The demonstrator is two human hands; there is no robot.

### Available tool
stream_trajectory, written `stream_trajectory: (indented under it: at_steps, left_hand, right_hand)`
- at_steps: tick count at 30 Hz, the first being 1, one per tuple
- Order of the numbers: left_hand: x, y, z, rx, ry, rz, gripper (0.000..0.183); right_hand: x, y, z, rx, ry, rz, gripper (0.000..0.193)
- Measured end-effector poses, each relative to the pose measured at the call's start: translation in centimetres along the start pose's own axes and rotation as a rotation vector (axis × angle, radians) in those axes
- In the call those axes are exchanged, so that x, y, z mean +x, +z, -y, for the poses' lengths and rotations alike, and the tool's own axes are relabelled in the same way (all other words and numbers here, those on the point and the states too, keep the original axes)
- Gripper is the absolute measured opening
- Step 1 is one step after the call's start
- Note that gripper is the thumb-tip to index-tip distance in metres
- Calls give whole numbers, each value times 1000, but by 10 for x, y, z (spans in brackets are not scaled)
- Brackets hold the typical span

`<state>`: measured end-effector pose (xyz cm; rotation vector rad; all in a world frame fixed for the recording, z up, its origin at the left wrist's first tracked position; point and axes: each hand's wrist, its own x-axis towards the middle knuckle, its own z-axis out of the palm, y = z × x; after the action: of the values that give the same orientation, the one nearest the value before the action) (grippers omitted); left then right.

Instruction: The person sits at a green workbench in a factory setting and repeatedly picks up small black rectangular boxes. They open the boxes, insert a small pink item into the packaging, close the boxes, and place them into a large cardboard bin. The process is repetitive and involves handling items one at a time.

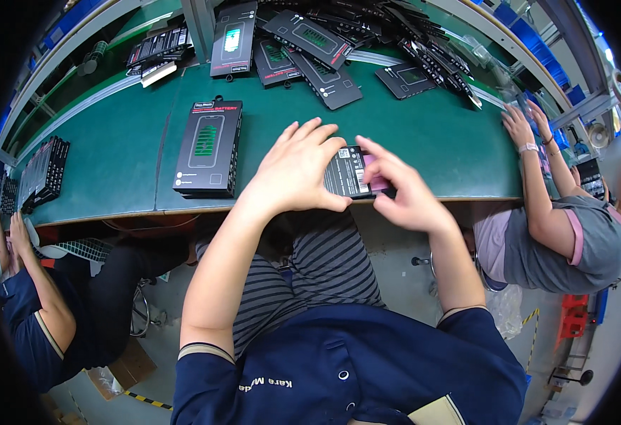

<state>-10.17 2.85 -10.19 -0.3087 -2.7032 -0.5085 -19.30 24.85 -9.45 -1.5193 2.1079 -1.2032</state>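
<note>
A flat black cardboard box (344,176) with white print lies on the near edge of the green table between my hands. My left hand (292,170) holds its left end, thumb along the near side and fingers reaching over the far side. At the right end, something pink (378,181) shows; I cannot make out whether it is a flap or contents. My right hand (411,193) grips that end with bent fingers on the pink part, slightly blurred. To the left stands a neat stack of black battery boxes (207,147) with a green battery picture on top.
Many flat black battery boxes (317,37) are heaped at the table's (424,152) far side, beside a metal post (198,32). Another row of boxes (44,170) stands far left. Co-workers sit on both sides; a person's hands (521,127) rest at the right edge.
</note>
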Motion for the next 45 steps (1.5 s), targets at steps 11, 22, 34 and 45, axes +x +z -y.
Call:
stream_trajectory:
  at_steps: [11, 22, 34, 45]
  left_hand:
    - [13, 6, -36, -517, 39, -728, 107]
    - [-2, 20, -22, -697, 25, -725, 100]
    - [2, -27, -49, -1485, -127, -754, 23]
    - [-1, -13, -49, -1165, -73, -916, 17]
  right_hand:
    - [35, 5, 70, 1174, 61, -430, 39]
    - [45, 5, 71, 1283, 236, -266, 41]
    - [49, 35, 48, 174, -453, -658, 18]
    - [49, 58, 55, 805, -379, -703, 23]
